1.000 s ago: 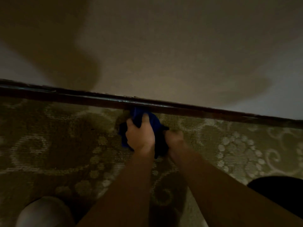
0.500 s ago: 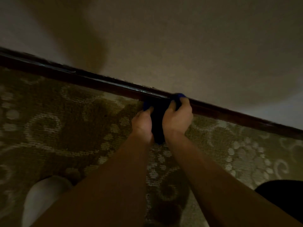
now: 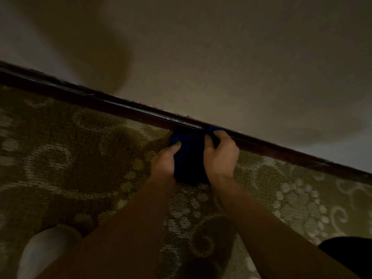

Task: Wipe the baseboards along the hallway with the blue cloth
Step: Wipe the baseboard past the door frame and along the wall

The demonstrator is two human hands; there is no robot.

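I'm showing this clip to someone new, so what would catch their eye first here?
Two bare hands at centre, the left hand and right hand, both gripping a dark blue cloth bunched against the dark wooden baseboard that runs diagonally across the frame. Below lies a patterned olive carpet, above a plain shadowed wall.

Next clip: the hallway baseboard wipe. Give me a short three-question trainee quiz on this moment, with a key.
1. True or false: only the right hand holds the blue cloth.
2. Where does the cloth's upper edge sit? A) flat on the patterned carpet, away from the wall B) against the dark baseboard C) high on the wall
3. Fill in: the pale rounded shape at the lower left is too dim to ____.

Key
1. False: the left hand grips the cloth too.
2. B
3. identify
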